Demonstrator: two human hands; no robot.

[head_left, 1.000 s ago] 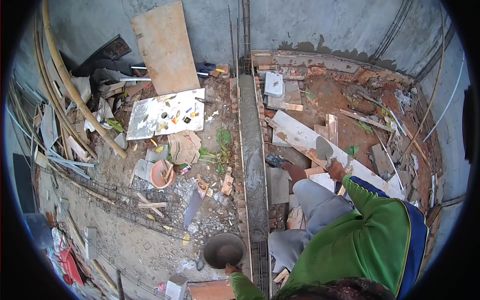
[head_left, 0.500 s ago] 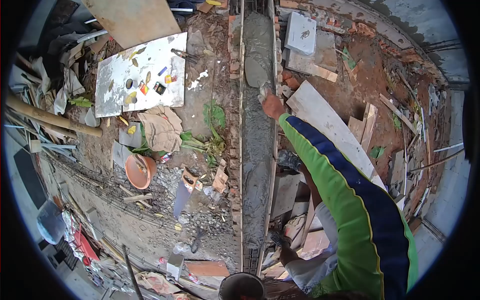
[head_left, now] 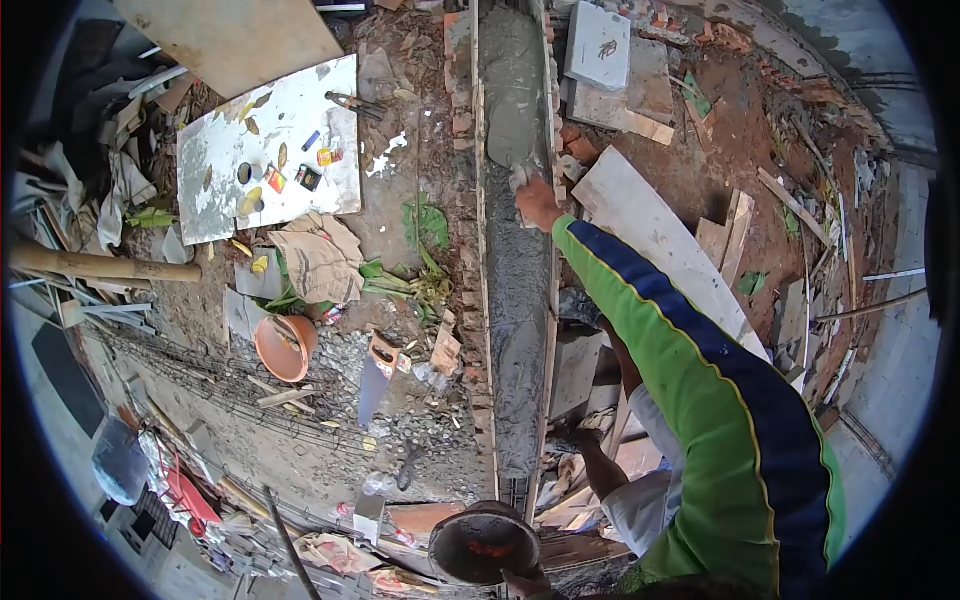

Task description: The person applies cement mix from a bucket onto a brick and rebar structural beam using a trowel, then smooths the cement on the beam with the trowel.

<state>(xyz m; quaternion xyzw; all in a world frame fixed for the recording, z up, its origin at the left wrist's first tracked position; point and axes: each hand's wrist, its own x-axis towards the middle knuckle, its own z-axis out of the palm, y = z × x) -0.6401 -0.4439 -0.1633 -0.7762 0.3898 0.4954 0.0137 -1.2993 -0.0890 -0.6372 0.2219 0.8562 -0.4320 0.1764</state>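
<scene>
My right hand (head_left: 540, 203), in a green and blue sleeve, is closed round a trowel (head_left: 520, 176). The trowel blade lies against wet grey mortar (head_left: 518, 300) that fills a long narrow channel between two boards on a brick wall. At the bottom of the view, my left hand (head_left: 527, 583) grips the rim of a dark round bucket (head_left: 483, 543). The bucket is tilted over the near end of the channel, and something reddish shows inside it. Steel bars show at that end, just past the mortar.
To the left lie a white board (head_left: 270, 150) with pliers (head_left: 355, 105), an orange bucket (head_left: 285, 348), a handsaw (head_left: 377, 378), a bamboo pole (head_left: 105, 264) and wire mesh. On the right are a long plank (head_left: 670, 250), a white slab (head_left: 598, 48) and broken boards.
The dark bucket has moved up and now shows its inside, with my left hand at its rim. My right hand and trowel have shifted slightly, with the trowel blade now lower in the mortar.
</scene>
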